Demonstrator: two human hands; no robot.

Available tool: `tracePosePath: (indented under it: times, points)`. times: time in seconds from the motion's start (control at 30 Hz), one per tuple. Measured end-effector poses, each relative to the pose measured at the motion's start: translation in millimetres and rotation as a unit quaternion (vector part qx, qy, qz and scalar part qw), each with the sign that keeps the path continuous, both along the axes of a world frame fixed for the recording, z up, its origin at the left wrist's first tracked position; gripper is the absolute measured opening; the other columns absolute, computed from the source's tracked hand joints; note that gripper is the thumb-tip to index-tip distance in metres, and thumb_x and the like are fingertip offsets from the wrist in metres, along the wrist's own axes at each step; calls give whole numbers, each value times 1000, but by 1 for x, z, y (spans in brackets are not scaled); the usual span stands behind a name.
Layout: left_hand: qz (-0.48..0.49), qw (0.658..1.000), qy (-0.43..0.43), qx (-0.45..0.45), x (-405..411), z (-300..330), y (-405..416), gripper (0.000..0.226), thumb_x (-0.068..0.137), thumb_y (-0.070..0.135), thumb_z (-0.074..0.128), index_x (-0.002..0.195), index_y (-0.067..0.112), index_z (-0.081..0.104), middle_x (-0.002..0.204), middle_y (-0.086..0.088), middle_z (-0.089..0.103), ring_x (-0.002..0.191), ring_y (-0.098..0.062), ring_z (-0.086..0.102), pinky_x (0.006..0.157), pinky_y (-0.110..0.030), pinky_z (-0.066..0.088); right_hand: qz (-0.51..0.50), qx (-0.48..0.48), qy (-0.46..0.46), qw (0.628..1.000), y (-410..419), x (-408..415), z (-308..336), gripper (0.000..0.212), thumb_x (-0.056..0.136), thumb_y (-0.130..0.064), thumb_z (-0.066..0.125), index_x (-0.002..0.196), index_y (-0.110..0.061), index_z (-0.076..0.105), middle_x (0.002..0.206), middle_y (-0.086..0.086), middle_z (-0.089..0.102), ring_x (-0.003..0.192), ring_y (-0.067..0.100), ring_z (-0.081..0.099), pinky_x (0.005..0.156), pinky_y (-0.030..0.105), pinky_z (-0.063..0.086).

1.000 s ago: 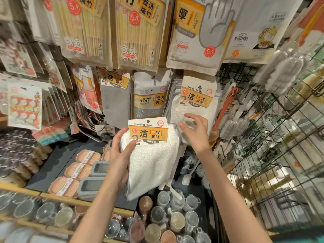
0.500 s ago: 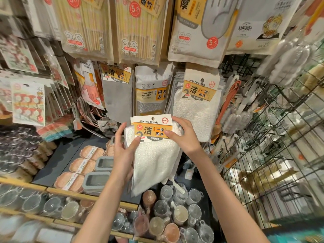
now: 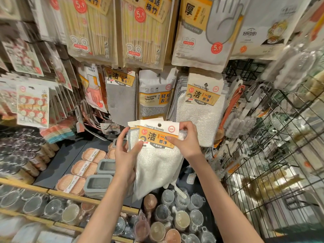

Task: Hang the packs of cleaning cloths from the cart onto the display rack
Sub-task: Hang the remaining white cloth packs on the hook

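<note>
**Cloth packs held below the hanging row**

Both hands hold a small stack of cloth packs [image 3: 157, 155] in front of the display rack [image 3: 177, 67]. The left hand [image 3: 127, 155] grips the stack's left edge; the right hand [image 3: 185, 141] pinches the front card's right edge. More packs [image 3: 201, 106] hang just above right.
</note>
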State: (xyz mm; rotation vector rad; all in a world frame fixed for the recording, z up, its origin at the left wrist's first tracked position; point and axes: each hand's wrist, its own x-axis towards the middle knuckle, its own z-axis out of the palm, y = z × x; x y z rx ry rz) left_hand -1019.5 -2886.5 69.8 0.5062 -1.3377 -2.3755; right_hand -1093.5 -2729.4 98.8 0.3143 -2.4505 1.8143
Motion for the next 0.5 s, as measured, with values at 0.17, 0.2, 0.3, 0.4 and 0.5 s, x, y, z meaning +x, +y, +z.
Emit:
tracePosePath:
  times: [0.17, 0.2, 0.3, 0.4, 0.5]
  points:
    - [-19, 1000, 5, 17, -1, 3, -1, 61, 85, -8, 63, 132, 27, 50, 103, -10, 73, 90, -25, 72, 71, -37, 61, 58, -70, -35, 995, 1, -2, 7, 42, 78, 9, 68, 85, -20, 38, 102, 2, 54, 89, 8, 62, 65, 24, 56]
    - [-28, 1000, 6, 14, -2, 3, -1, 60, 84, -7, 63, 132, 28, 49, 100, -9, 74, 90, -25, 71, 72, -39, 60, 60, -76, -38, 995, 2, -3, 9, 40, 79, 10, 66, 86, -17, 38, 103, 4, 56, 84, 1, 64, 60, 19, 55]
    - [-50, 999, 8, -6, -3, 3, -1, 59, 83, -5, 65, 130, 29, 51, 106, -7, 73, 97, -29, 70, 79, -46, 58, 59, -73, -29, 995, 8, -8, 8, 37, 80, 13, 63, 87, -12, 37, 100, 6, 59, 80, -12, 62, 57, 15, 52]
    - [-65, 997, 10, -32, -5, 3, 0, 56, 83, 0, 66, 129, 28, 52, 120, -12, 67, 109, -33, 65, 91, -52, 52, 62, -67, -22, 996, 12, -11, 7, 39, 81, 14, 61, 85, -15, 36, 101, 10, 58, 84, -8, 62, 60, 19, 55]
    - [-80, 995, 13, -58, -6, 2, 1, 54, 83, 7, 70, 128, 31, 53, 126, -11, 63, 112, -33, 63, 93, -54, 51, 78, -81, -30, 993, 17, -14, 7, 38, 82, 14, 60, 85, -15, 35, 102, 9, 58, 85, -7, 64, 61, 24, 57]
